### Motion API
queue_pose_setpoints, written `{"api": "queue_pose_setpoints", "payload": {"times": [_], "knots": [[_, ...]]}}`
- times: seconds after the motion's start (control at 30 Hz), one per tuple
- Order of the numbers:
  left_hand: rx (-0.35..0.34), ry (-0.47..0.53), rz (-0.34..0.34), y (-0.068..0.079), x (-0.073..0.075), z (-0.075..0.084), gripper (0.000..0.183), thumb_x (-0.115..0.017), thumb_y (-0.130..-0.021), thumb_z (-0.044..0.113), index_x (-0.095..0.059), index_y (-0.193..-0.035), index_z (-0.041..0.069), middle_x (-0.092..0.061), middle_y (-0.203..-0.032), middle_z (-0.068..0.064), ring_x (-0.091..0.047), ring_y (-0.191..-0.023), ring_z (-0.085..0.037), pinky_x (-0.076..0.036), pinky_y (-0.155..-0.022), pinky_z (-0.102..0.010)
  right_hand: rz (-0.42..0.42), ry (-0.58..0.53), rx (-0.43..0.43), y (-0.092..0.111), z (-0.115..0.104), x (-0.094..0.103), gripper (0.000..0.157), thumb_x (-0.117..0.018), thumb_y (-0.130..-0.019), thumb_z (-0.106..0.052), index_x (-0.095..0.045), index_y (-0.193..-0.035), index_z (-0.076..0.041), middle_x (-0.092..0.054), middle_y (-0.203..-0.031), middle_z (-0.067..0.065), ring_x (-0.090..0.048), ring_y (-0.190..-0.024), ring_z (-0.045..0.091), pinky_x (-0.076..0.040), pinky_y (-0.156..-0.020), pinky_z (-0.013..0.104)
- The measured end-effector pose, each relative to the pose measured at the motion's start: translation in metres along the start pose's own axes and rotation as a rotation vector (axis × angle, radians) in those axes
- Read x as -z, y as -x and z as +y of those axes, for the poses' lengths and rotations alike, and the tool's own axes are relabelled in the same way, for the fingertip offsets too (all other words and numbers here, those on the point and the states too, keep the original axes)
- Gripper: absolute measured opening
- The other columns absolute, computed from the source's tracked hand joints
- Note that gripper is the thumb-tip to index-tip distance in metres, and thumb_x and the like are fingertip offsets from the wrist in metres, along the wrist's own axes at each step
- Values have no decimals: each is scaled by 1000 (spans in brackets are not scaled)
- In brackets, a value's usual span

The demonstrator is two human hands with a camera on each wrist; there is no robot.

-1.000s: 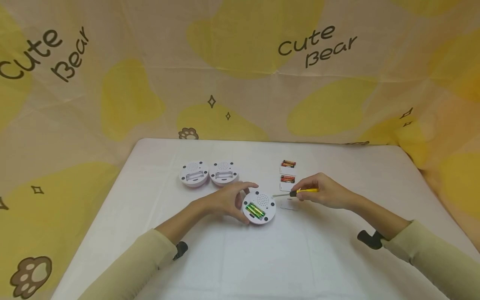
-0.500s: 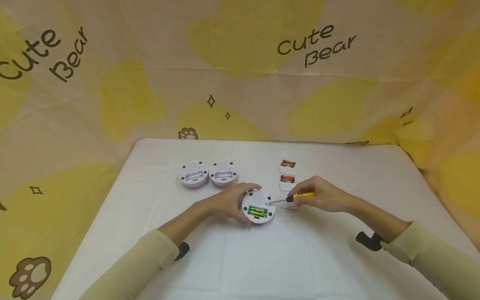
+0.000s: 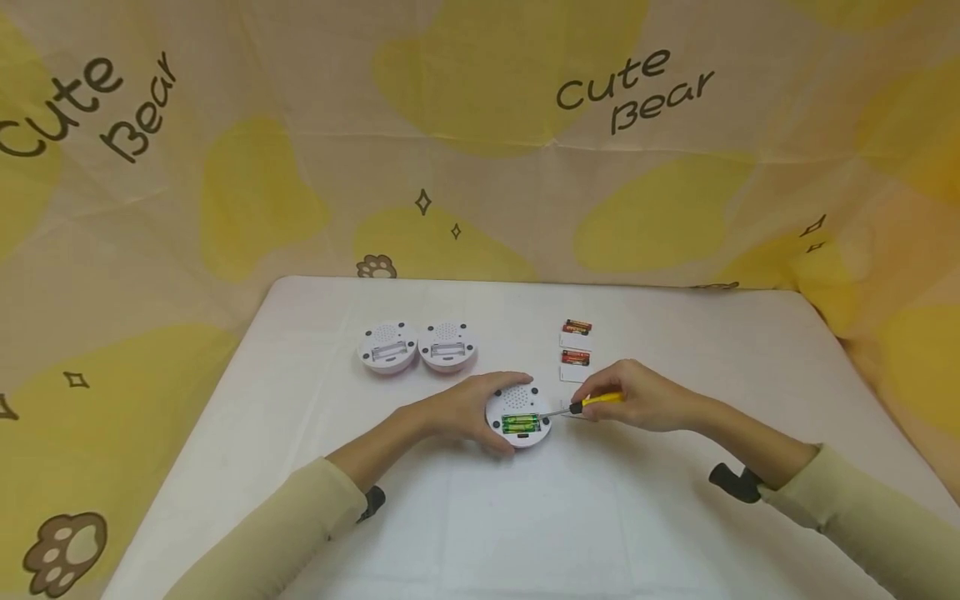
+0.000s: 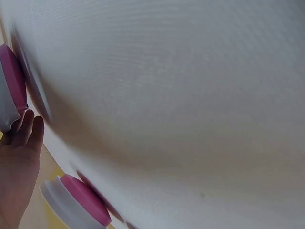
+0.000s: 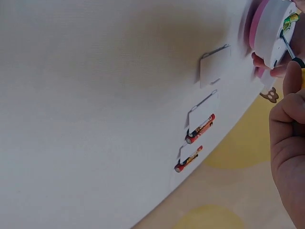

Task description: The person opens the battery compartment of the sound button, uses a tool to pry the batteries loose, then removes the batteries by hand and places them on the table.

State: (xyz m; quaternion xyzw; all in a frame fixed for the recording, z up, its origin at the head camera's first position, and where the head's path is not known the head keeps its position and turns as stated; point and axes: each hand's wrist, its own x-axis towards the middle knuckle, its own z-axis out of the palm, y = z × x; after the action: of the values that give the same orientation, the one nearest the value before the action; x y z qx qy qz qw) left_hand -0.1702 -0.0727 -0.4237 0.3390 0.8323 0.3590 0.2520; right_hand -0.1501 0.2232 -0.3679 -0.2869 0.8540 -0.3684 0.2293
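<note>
My left hand point(image 3: 467, 407) grips the rim of a round white speaker-like device point(image 3: 516, 398) from the left, thumb and fingers on either side. Two green batteries point(image 3: 520, 423) lie in its uncovered slot. Between the fingers of my right hand point(image 3: 651, 398) is a screwdriver point(image 3: 602, 399) with a yellow handle. Its tip meets the right end of the batteries; in the right wrist view one green battery point(image 5: 291, 20) looks tilted up. That view also shows the device's pink lower part point(image 5: 258, 24). In the left wrist view, the left fingers touch the device's edge point(image 4: 13, 78).
Two similar white devices, a left one point(image 3: 387, 350) and a right one point(image 3: 447, 350), sit face down behind my left hand. Red batteries point(image 3: 575, 358) and white covers point(image 3: 574, 374) form a column behind my right hand. The nearest cover point(image 5: 214, 67) is partly hidden in the head view.
The device has been turned in the left hand, so its battery slot now lies nearly level. The screwdriver tip has moved from beside the rim down to the batteries' right end.
</note>
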Motion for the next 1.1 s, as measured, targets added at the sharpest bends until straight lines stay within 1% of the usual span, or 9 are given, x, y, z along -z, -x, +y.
{"api": "queue_pose_setpoints", "payload": {"times": [0.17, 0.5, 0.67, 0.8, 0.97, 1.1], "knots": [[2, 4, 4, -2, -2, 1, 101, -92, -68, 31, -38, -152, 19, -39, -156, 1, -37, -140, -16, -28, -115, -36, -1, 38, 5, 0, -1, 1, 16, -74, -90, -14, -76, -106, -12, -72, -97, -5, -58, -85, 18, -49, -75, 25], [-9, 34, 7, -7, -5, 2, 100, -93, -67, 33, -38, -150, 19, -49, -145, 3, -46, -126, -11, -35, -109, -33, -21, 85, 16, 0, -5, 4, 16, -73, -91, -14, -76, -106, -11, -72, -97, -5, -57, -84, 16, -49, -75, 25], [3, 85, 2, -8, -7, 2, 100, -93, -66, 33, -37, -148, 22, -53, -135, 2, -51, -117, -12, -41, -101, -32, -23, 95, 16, 0, -5, 4, 15, -73, -91, -13, -76, -106, -12, -72, -98, -6, -59, -87, 16, -51, -79, 26], [16, 113, 2, -9, -9, 2, 101, -94, -65, 33, -35, -147, 24, -53, -129, 2, -52, -112, -14, -43, -96, -31, -20, 93, 31, 0, -4, 4, 15, -73, -91, -12, -76, -105, -11, -72, -100, -6, -61, -90, 15, -52, -84, 27], [26, 105, 0, -11, -12, 2, 102, -94, -65, 36, -35, -148, 26, -53, -130, 5, -51, -114, -12, -42, -97, -33, -23, 78, 37, -1, -2, 3, 14, -73, -90, -12, -76, -104, -11, -72, -99, -6, -62, -91, 15, -52, -85, 27], [12, 70, 2, -13, -13, 1, 102, -93, -65, 39, -37, -149, 26, -53, -133, 6, -51, -115, -11, -41, -99, -34, -19, 75, 31, -1, 0, 3, 14, -73, -90, -12, -76, -104, -11, -72, -99, -6, -62, -90, 15, -52, -85, 27]]}}
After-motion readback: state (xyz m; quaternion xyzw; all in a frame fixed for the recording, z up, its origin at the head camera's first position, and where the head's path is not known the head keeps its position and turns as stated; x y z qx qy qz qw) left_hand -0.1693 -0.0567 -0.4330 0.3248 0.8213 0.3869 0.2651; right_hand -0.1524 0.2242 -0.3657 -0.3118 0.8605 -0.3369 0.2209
